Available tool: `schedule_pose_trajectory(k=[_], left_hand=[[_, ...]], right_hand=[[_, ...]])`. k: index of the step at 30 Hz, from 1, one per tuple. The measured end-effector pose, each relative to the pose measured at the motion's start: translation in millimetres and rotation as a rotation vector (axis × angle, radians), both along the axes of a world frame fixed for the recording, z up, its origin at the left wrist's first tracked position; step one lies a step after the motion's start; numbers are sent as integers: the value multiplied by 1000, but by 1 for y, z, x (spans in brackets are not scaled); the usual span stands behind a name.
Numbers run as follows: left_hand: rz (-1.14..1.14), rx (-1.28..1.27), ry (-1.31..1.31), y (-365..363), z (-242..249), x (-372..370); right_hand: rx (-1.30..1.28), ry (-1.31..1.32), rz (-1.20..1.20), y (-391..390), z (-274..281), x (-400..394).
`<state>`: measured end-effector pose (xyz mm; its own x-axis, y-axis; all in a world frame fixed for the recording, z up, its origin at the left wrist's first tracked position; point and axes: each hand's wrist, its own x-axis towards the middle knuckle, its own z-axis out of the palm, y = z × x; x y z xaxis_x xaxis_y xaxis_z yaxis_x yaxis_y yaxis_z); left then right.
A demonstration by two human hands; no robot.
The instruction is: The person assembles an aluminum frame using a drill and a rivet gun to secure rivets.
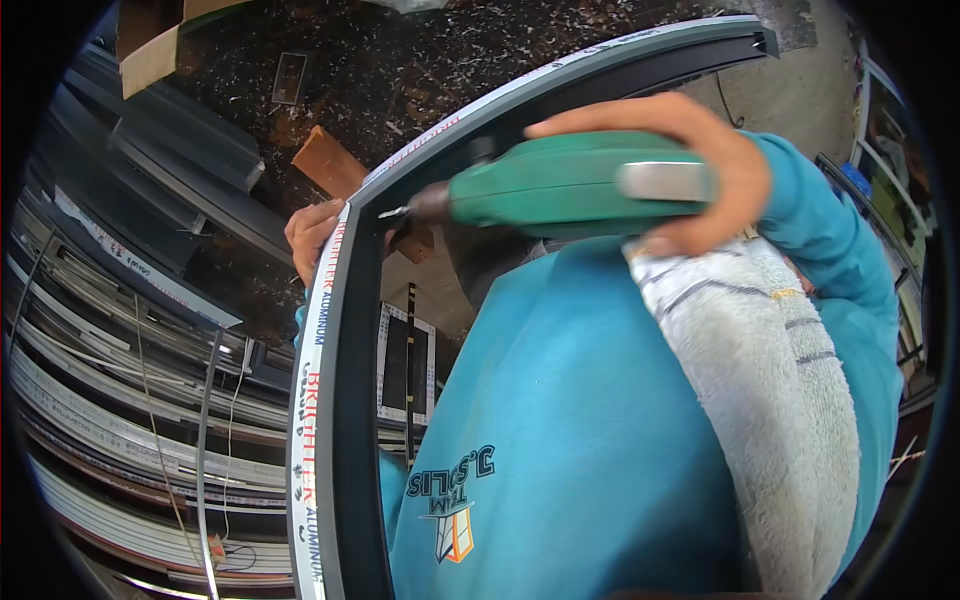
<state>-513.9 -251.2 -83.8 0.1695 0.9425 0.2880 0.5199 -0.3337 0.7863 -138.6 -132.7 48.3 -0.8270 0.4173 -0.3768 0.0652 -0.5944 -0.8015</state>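
My right hand (pixel 735 170) is closed around a green power drill (pixel 560 190), held level across my chest. The drill's bit (pixel 396 212) points left, with its tip right at the inner corner of a dark aluminum frame (pixel 350 400). White protective tape (pixel 312 440) printed "Brighter Aluminum" runs along the frame's outer face, with handwriting on it. My left hand (pixel 312 240) grips the frame at that corner, fingers over the outer edge; the rest of the hand is hidden behind the profile. A brown block (pixel 328 163) lies beside the corner.
A dark work surface (pixel 400 60) strewn with metal shavings lies ahead, with a cardboard box (pixel 150 50) at the upper left. Racks of long aluminum profiles (pixel 120 400) fill the left. A white towel (pixel 760 360) hangs over my front at the right.
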Motion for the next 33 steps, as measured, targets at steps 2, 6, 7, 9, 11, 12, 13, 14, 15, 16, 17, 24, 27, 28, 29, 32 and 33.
schedule_pose_trajectory(k=[2,6,7,9,11,12,13,14,15,16,17,24,27,28,29,32,33], left_hand=[[78,-87,-167,-6,-6,4],[1,-182,-239,-18,-21,-10],[61,-188,-149,-14,-9,0],[188,-209,44,-13,32,20],[425,-452,39,-60,37,27],[483,-559,92,-83,37,27],[562,-499,79,-92,57,49],[639,-445,64,-98,74,84],[501,-455,-57,-81,85,110],[357,-473,-170,-51,96,135],[300,-431,-201,-17,100,155],[364,-266,339,209,3,173],[307,-400,592,237,10,180],[270,-339,590,236,9,181],[230,-280,589,232,6,182],[218,-300,479,220,-1,183],[211,-329,446,217,-2,182]], right_hand=[[122,30,-17,7,18,48],[457,-386,-86,26,67,150],[553,-545,-144,32,70,172],[713,-888,-336,45,47,201],[747,-1171,-600,61,0,214],[844,-1278,-513,74,-15,221],[941,-1387,-433,89,-28,228],[861,-1409,-416,101,-41,236],[768,-1427,-389,106,-55,241],[869,-1388,-502,103,-69,244],[928,-1378,-503,99,-90,257],[1379,-923,-399,111,-45,188],[1277,-788,-97,99,-75,119],[1289,-821,-78,100,-88,104],[1296,-855,-59,98,-99,91],[1299,-853,-134,103,-117,77],[1256,-825,-140,105,-118,79]])
